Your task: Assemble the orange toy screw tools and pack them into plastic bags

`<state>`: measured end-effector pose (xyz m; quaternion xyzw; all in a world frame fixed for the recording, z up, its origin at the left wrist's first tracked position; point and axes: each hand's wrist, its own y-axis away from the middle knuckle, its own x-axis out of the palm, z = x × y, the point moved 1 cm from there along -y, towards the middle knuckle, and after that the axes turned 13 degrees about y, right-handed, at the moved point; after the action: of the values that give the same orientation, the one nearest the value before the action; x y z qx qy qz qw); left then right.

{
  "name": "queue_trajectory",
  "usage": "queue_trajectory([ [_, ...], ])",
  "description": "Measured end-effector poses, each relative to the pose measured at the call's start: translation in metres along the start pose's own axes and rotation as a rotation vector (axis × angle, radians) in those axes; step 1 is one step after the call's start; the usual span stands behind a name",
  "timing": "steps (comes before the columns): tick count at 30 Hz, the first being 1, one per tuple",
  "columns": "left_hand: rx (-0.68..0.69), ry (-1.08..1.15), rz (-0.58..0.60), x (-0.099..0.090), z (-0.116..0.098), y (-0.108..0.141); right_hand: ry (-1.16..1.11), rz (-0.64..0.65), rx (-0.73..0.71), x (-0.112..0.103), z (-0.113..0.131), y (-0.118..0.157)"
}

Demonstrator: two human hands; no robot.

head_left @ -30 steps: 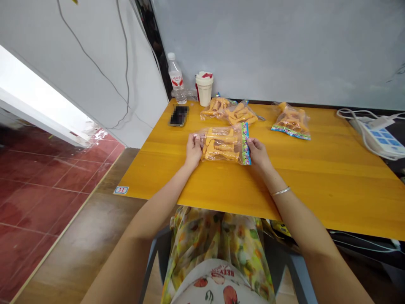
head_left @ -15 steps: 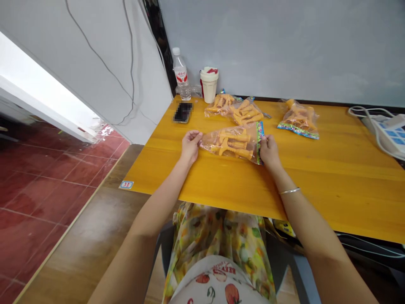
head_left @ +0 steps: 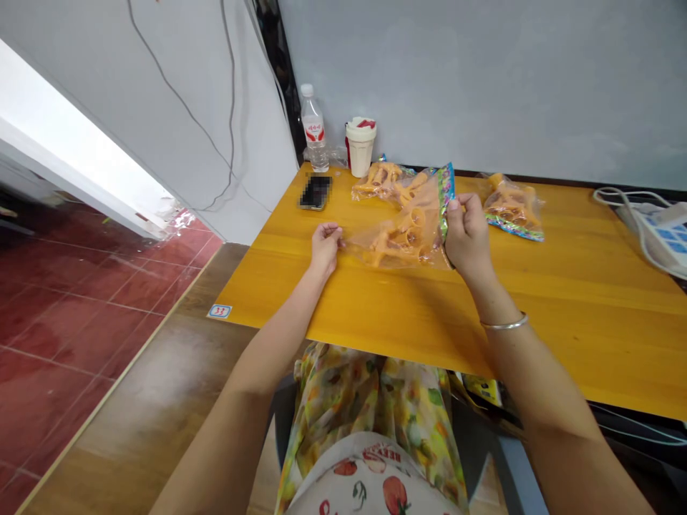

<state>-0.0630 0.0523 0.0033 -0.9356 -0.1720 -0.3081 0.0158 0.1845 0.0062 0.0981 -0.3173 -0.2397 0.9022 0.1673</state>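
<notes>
A clear plastic bag [head_left: 400, 239] of orange plastic pieces, with a colourful printed strip along its right end, is stretched between my two hands. My right hand [head_left: 468, 232] is closed on the printed end and holds it raised and tilted above the table. At the other end, my left hand [head_left: 325, 247] pinches the narrow corner of the bag with its fingertips, low over the tabletop. The orange pieces have slid together in the lower part of the bag. Just behind it lie similar bags of orange pieces [head_left: 382, 179], partly hidden by the held one.
Another such bag [head_left: 512, 205] lies to the right on the yellow wooden table [head_left: 580, 307]. Along the back left are a phone [head_left: 315, 192], a water bottle [head_left: 315, 136] and a cream cup [head_left: 361, 149]. A white power strip [head_left: 663, 229] with cables sits far right.
My right hand has lifted its end of the bag and turned, so the bag now slopes down to the left. The orange pieces inside have shifted. My left hand has barely moved.
</notes>
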Motion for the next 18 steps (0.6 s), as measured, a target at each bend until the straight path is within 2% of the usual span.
queue_trajectory([
  [3,-0.008,-0.01,0.019,0.0,0.001,0.0,-0.034,0.034,-0.015,-0.001,0.017,-0.015],
  [5,-0.013,-0.005,0.025,0.001,0.001,0.001,-0.05,0.047,-0.028,-0.005,0.02,-0.021],
  [13,-0.014,0.015,0.013,0.002,0.0,-0.001,-0.029,-0.044,-0.01,-0.044,0.005,-0.033],
  [18,-0.019,-0.004,0.026,0.0,0.001,-0.001,-0.01,-0.161,-0.023,-0.076,0.0,-0.049],
])
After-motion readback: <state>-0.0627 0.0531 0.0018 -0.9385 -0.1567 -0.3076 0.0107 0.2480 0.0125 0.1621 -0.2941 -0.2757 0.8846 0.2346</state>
